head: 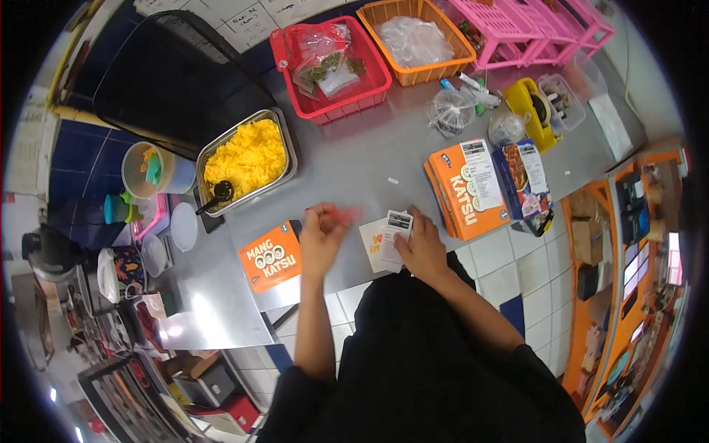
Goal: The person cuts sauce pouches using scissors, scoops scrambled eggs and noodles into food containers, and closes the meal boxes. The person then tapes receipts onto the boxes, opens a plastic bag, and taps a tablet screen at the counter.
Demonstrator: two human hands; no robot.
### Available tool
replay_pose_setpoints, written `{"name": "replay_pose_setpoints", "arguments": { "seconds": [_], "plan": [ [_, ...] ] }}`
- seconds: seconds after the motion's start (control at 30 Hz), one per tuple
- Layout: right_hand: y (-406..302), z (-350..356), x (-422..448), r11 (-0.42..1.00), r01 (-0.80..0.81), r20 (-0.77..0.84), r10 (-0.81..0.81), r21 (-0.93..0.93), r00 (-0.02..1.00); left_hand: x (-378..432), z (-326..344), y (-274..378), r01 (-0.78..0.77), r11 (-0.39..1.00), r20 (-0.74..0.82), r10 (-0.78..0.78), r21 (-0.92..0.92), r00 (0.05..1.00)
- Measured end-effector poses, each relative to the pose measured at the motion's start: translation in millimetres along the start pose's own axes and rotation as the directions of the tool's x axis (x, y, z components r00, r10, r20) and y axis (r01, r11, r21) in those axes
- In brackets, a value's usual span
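My left hand (324, 238) is above the steel table (332, 166), its fingers around a blurred red thing (349, 215) that looks like thin plastic. Just left of it an orange printed food box (271, 256) lies flat. My right hand (424, 246) pinches a printed paper slip (396, 232) over a cream-coloured card or napkin (372, 243) near the table's front edge. Right of this hand is a stack of orange boxes (465, 188) with a printed slip on top. A dark blue box (523, 180), also bearing a slip, lies beside the stack.
At the back left stands a steel tray of yellow rice (246, 155) with a black ladle (222, 192). A red basket (338, 111) and an orange basket (432, 77) hold plastic bags. Pink racks (520, 41) and a yellow tape dispenser (534, 113) stand back right.
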State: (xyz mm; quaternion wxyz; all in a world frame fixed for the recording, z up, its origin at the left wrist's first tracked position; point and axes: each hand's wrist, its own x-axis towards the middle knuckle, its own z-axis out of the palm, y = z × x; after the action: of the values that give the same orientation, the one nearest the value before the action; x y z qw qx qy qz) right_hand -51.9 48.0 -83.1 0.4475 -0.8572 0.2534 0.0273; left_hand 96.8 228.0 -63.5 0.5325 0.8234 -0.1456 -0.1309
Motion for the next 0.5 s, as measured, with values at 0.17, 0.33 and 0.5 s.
{"name": "replay_pose_setpoints", "arguments": {
  "seconds": [0.17,0.33,0.5],
  "plan": [
    [17.8,7.6,-2.0,0.988,0.144,-0.095,-0.138,0.064,0.986,-99.7,17.5,13.1,0.221,0.898,0.075,-0.208,-0.38,0.975],
    [13.5,3.7,1.0,0.987,0.161,0.019,-0.161,0.008,0.987,-122.5,49.3,26.8,0.297,0.928,0.016,-0.301,-0.224,0.953],
    [21.1,2.5,5.5,0.969,0.246,0.072,-0.244,-0.012,0.967,-118.4,59.6,15.7,0.194,0.98,-0.119,-0.187,0.053,0.975]
  ]
}}
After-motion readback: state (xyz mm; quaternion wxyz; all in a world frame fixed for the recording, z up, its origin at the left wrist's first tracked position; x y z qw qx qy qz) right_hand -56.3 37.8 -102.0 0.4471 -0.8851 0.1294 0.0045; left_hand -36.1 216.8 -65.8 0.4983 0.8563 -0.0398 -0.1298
